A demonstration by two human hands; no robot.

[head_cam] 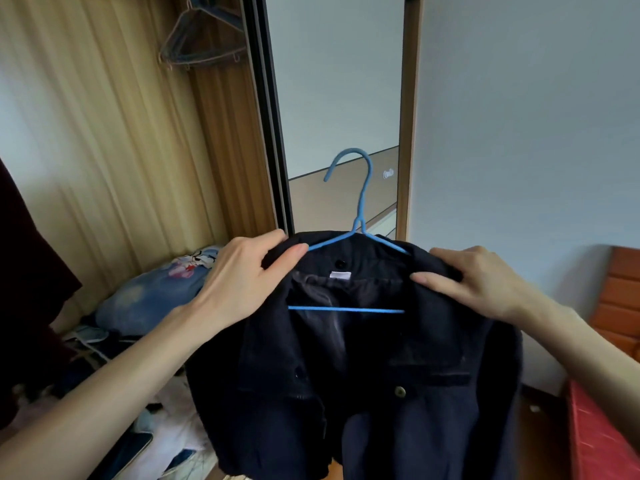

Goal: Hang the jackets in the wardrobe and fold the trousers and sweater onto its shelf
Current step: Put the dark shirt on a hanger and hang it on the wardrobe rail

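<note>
A dark navy jacket [363,375] hangs on a blue wire hanger [362,202], held up in front of me. My left hand [242,275] grips the jacket's left shoulder at the collar. My right hand [485,282] grips its right shoulder. The hanger's hook rises above the collar and its bottom bar shows inside the open front. The open wardrobe [138,133] stands to the left, with several empty hangers [201,43] on its rail at the top.
A mirrored sliding door [339,98] stands straight ahead behind the jacket. A dark red garment [24,289] hangs at the far left. A blue floral pillow [156,292] and a heap of clothes lie in the wardrobe's bottom. A red box [606,441] sits at the lower right.
</note>
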